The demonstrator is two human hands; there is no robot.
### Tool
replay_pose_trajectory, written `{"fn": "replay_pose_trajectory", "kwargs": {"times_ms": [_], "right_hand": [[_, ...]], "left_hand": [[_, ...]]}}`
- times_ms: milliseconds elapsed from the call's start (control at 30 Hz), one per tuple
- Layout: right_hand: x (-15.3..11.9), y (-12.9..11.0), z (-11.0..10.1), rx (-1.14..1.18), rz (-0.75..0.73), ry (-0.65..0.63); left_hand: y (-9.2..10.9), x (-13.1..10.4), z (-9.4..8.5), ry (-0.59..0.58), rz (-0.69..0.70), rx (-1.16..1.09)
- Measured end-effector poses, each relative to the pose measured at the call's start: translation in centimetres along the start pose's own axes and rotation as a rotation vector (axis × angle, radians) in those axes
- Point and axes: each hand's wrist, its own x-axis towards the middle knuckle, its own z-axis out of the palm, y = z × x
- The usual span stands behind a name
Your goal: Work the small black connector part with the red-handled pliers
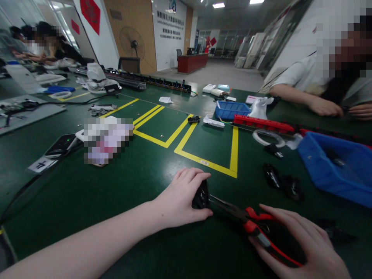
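My left hand (186, 199) is closed around a small glossy black part (201, 195), thumb below it and fingers above, over the green table. To its right, my right hand (302, 240) holds long-nose pliers with red handles (252, 223). The jaws point left, and their tip is beside the black part; whether it touches cannot be made out. Right of the pliers, several black pieces (281, 181) lie on the table, and another dark piece (335, 231) sits beyond my right hand.
Yellow tape frames (203, 162) mark the green table (139, 170). A blue bin (334, 166) stands at right, a smaller blue tray (232, 110) behind, with a red strip (263, 123) near it. A phone (109, 143) and cable lie left. A person (308, 77) sits across at right.
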Motion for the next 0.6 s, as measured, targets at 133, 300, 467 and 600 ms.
{"fn": "replay_pose_trajectory", "kwargs": {"times_ms": [133, 300, 467, 600], "right_hand": [[0.05, -0.16, 0.00, 0.003, -0.009, -0.012], [-0.05, -0.15, -0.04, 0.004, -0.009, -0.028], [0.00, -0.18, -0.01, -0.010, -0.019, -0.017], [0.21, -0.39, -0.09, -0.005, -0.027, -0.016]], "left_hand": [[0.09, 0.00, -0.10, -0.012, -0.025, -0.010], [0.00, 0.00, -0.12, -0.033, 0.024, -0.055], [-0.33, 0.02, -0.18, -0.090, 0.101, -0.086], [-0.20, -0.03, -0.28, -0.109, 0.134, -0.086]]}}
